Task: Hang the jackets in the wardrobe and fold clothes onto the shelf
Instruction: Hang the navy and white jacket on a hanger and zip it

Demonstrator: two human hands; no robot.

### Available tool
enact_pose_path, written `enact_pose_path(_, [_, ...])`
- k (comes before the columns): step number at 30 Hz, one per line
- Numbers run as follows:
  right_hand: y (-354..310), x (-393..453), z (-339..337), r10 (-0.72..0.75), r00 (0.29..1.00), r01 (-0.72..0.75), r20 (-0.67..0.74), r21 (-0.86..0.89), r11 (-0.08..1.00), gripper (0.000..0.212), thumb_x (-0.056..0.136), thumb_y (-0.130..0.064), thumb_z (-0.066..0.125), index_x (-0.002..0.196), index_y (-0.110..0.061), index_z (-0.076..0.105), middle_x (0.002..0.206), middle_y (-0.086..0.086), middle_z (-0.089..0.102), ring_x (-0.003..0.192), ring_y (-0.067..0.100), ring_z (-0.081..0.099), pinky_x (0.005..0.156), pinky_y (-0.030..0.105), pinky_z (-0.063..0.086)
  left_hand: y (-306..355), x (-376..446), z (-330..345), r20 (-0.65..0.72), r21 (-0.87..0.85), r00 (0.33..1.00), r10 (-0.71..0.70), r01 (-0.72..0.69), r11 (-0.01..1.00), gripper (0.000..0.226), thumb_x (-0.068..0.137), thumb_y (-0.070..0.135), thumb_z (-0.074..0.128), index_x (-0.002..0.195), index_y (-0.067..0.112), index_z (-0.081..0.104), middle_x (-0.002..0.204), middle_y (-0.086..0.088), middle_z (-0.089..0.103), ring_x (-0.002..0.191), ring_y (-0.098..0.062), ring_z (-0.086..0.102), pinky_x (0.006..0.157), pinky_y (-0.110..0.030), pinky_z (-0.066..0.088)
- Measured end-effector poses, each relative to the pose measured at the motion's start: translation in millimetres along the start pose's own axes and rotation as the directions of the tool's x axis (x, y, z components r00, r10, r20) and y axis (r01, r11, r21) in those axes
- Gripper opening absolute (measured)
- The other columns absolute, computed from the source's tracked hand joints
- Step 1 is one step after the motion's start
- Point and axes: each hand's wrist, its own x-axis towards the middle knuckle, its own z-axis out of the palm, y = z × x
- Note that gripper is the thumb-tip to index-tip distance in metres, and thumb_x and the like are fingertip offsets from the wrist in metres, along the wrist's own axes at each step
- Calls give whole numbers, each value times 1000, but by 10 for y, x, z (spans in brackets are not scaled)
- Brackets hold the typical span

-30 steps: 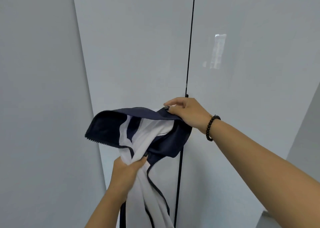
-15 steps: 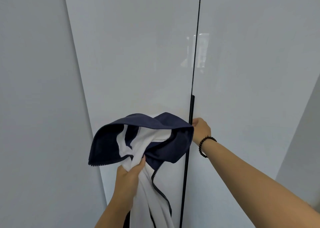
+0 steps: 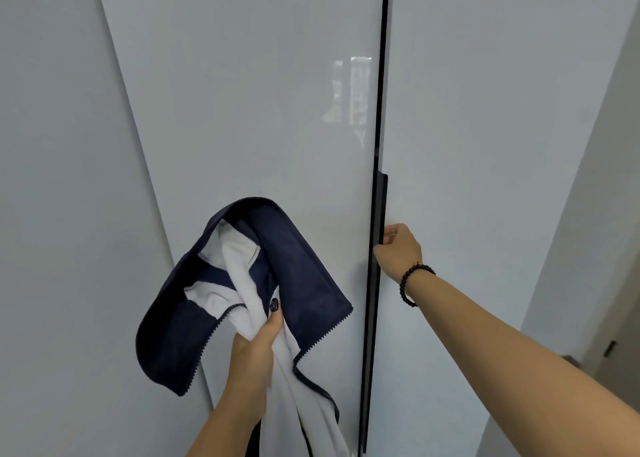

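Navy and white cloth makes up the jacket [image 3: 277, 283], which is held up in front of the closed left door [image 3: 242, 110] of the wardrobe, bunched near its collar, with the rest hanging down out of view. It is judged to be soft, limp and light: no shape is kept, the navy collar flops over to either side, and the zip edges (toothed, and likely to snag) trail loose. A one-handed hold at the gathered white lining is seen to be enough for carrying, but for hanging it would better be taken at the collar or shoulders, so that the cloth is spread and a hanger can be slid in. The left hand [image 3: 252, 359] is clenched on the jacket, the thumb pressed over the white cloth.

Just to the right, the dark strip handle [image 3: 380, 207] at the seam between the doors is hooked by the fingers of the right hand [image 3: 398, 248], which are curled round its edge; a bead bracelet [image 3: 412, 283] is worn at that wrist. The right door [image 3: 485, 144] is not yet open, so neither rail nor shelf can be seen.
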Motion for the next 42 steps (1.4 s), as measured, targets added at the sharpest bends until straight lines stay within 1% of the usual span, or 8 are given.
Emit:
enact_pose_path(5, [57,-215,-160,-44,999,44,19,-3,999,38,84,-4,56,122,-10,49,105,2,57,90,15,54,65,17,40,-15,-167,137,48,-2,998,40,-40,999,5,90,32,63,95,33,65,80,20,74,71,5,68,66,-22,44])
enact_pose_path(9, [90,-440,-373,-68,995,69,74,-16,997,40,84,-6,59,122,-12,49,101,-3,54,90,11,53,61,10,37,-42,-355,414,75,-20,997,35,-34,999,19,89,37,64,107,34,67,96,16,74,92,-4,68,77,-26,48])
enact_pose_path(13, [173,-755,-640,-102,989,105,104,-22,994,41,83,-5,58,122,-13,48,107,-1,54,92,11,52,71,13,39,-125,-580,745,14,-14,1000,9,-9,1000,20,89,35,65,107,26,68,92,9,75,92,-13,67,78,-31,50])
enact_pose_path(16, [261,-991,-867,-142,984,147,108,-33,989,35,83,-5,57,114,-19,47,107,0,53,90,10,51,65,8,38,-222,-794,953,-41,-6,999,-32,32,999,20,89,37,65,100,21,69,86,3,74,85,-20,67,81,-37,52])
enact_pose_path(24, [447,-1494,-1569,-192,972,199,138,-39,979,35,95,-5,46,129,-14,46,114,-4,51,98,7,49,80,9,38,-478,-1416,1414,-114,-20,986,-122,121,992,20,89,36,64,87,16,60,86,-1,61,84,-22,59,89,-42,46])
enact_pose_path(30, [666,-1755,-2107,-241,967,247,86,-60,967,21,96,-8,48,113,-21,50,100,-8,53,85,-2,51,64,-3,39,-679,-1750,1629,-70,-19,984,-163,162,987,31,90,35,64,107,9,64,97,-7,67,96,-29,63,90,-43,48])
enact_pose_path(37, [864,-1864,-2641,-257,966,258,24,-104,960,2,96,-23,53,97,-24,53,88,-11,56,81,3,53,64,3,42,-754,-1911,1908,30,31,988,-152,151,988,21,89,30,66,100,13,68,98,-9,71,95,-29,65,94,-47,49])
enact_pose_path(42, [986,-1935,-2877,-219,964,217,-147,-31,976,19,85,-38,67,82,-27,52,78,-9,56,68,3,49,63,3,42,-797,-1936,2120,103,47,984,-142,138,989,40,87,32,67,123,13,61,115,-6,68,106,-28,62,102,-48,45])
